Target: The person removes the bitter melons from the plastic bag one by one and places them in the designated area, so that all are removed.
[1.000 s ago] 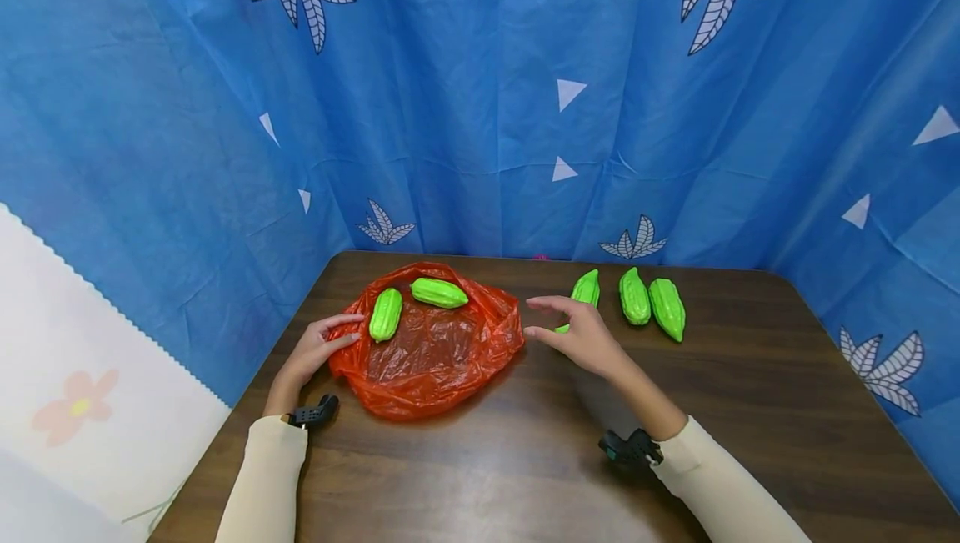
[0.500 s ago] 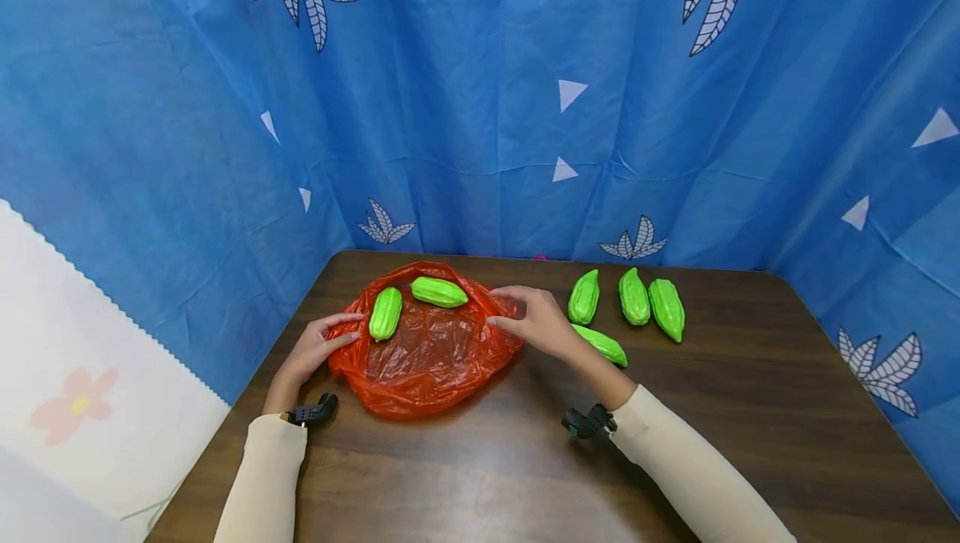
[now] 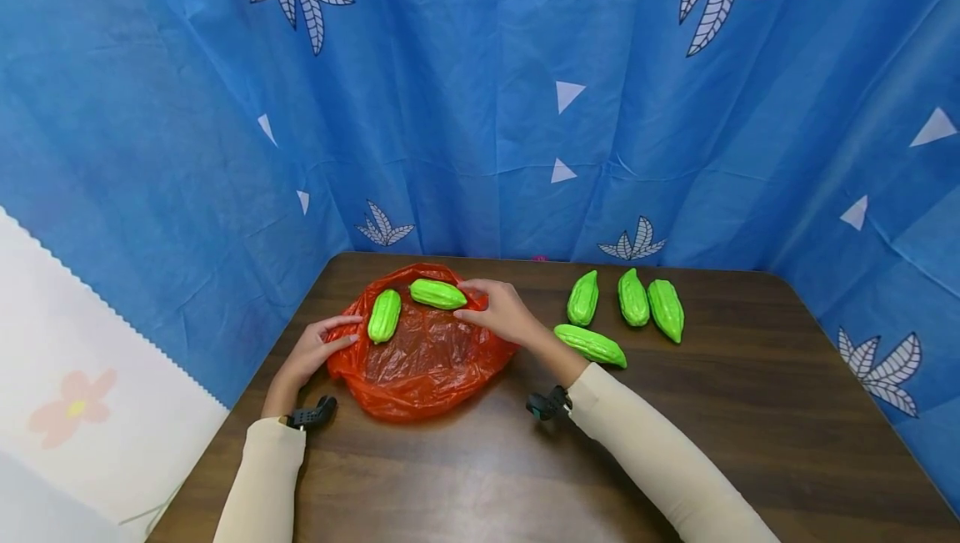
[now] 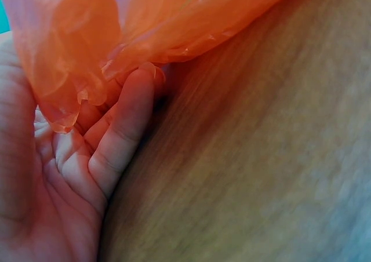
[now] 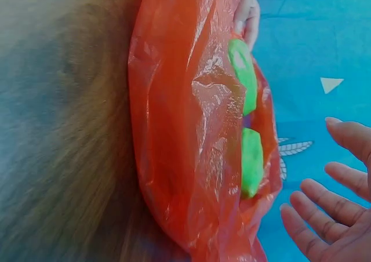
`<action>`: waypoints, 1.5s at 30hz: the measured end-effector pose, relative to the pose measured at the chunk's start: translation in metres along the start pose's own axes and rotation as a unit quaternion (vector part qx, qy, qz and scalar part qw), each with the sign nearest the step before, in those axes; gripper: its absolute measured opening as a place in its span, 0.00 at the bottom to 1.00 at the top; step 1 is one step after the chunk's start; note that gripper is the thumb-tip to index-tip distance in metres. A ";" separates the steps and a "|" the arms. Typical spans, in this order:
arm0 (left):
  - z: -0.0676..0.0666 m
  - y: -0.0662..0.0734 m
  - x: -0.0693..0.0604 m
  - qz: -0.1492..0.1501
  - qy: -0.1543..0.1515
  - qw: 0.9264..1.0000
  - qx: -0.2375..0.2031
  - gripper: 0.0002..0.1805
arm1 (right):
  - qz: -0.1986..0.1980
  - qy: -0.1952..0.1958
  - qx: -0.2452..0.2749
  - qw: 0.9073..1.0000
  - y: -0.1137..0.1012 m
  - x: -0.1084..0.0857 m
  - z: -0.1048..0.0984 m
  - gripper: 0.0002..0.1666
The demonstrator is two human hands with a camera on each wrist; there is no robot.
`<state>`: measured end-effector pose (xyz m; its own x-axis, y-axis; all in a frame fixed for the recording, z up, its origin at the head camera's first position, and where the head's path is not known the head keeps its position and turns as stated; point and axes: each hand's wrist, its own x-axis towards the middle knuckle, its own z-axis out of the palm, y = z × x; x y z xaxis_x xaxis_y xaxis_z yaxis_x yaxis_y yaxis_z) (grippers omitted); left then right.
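counted: 2 hands (l. hand (image 3: 310, 351), r. hand (image 3: 504, 309)), 1 red bag (image 3: 412, 401), 6 green gourds (image 3: 633, 299), 2 black wristbands (image 3: 313, 414), 1 brown table (image 3: 465, 485). the bag lies nr the table's far l. corner, mouth open, w/ 2 gourds inside: l. gourd (image 3: 384, 316) by its l. rim, far gourd (image 3: 437, 294) crosswise by its far rim. the other 4 lie r. of the bag: 3 in a row nr the table's far edge, plus 1 near gourd (image 3: 591, 346), crosswise. r. hand: over the bag's r. side, fingers spread; far gourd's r. tip just beside the fingertips, contact unclear. l. hand: fingers bent at the bag's l. rim, whether pinching it can't be told; l. gourd just r. of them. behind: 1 blue curtain (image 3: 450, 109) w/ white leaf prints.
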<state>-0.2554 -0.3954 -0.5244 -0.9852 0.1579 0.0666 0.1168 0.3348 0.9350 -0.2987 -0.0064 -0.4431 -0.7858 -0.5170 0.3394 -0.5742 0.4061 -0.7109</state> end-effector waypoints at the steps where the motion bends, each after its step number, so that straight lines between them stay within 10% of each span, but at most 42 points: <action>1: 0.000 0.000 0.000 -0.001 0.000 1.000 0.001 0.26 | 0.002 -0.002 -0.001 1.000 0.000 0.003 0.002 0.31; 25: -0.003 0.005 0.002 -0.013 -0.006 1.000 -0.005 0.25 | 0.072 -0.012 0.000 0.997 0.018 0.049 0.034 0.30; 45: 0.001 0.003 0.000 -0.017 -0.004 1.000 0.001 0.27 | 0.125 -0.017 -0.012 0.992 0.033 0.052 0.044 0.31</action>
<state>-0.2549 -0.3934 -0.5214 -0.9876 0.1536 0.0324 0.0839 0.3419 0.9360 -0.3481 -0.0533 -0.4762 -0.8962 -0.4231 0.1335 -0.3686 0.5426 -0.7548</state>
